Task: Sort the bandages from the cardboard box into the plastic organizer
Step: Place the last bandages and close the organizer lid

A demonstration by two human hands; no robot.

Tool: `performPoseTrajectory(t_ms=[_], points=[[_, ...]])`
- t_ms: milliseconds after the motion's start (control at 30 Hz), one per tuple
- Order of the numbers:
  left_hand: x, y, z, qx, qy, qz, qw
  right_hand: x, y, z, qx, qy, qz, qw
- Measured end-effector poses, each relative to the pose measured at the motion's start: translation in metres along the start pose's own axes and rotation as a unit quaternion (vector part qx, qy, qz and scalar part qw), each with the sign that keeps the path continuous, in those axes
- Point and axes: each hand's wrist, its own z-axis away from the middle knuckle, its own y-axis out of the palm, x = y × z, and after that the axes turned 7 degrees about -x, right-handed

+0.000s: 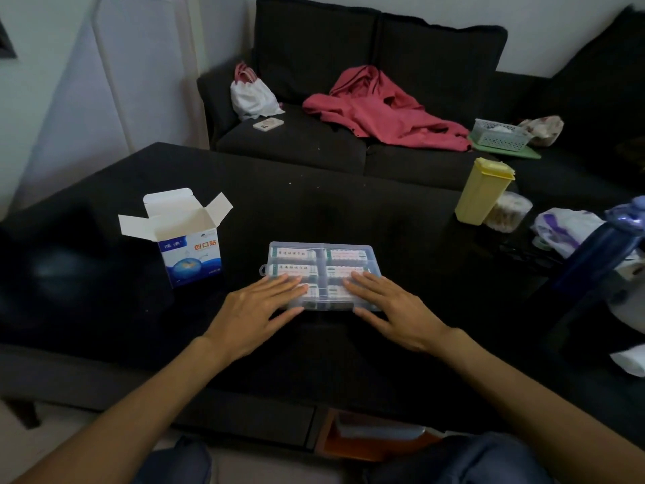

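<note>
Low in the frame's centre, our left hand [256, 310] and right hand [391, 309] press flat, grip apart with fingers straight, on the closed plastic organizer [323, 262] holding bandages [293, 253]. Left of it on the dark surface [314, 211] stands the opened cardboard box [190, 253].
</note>
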Motion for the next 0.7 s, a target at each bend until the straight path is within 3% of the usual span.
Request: performPoseTrajectory(t_ms=[700], points=[[-0.007, 0.007, 0.000, -0.039, -0.009, 0.001, 0.999, -0.010, 0.023, 0.001, -0.138, -0.044, 0.063, 0.988]])
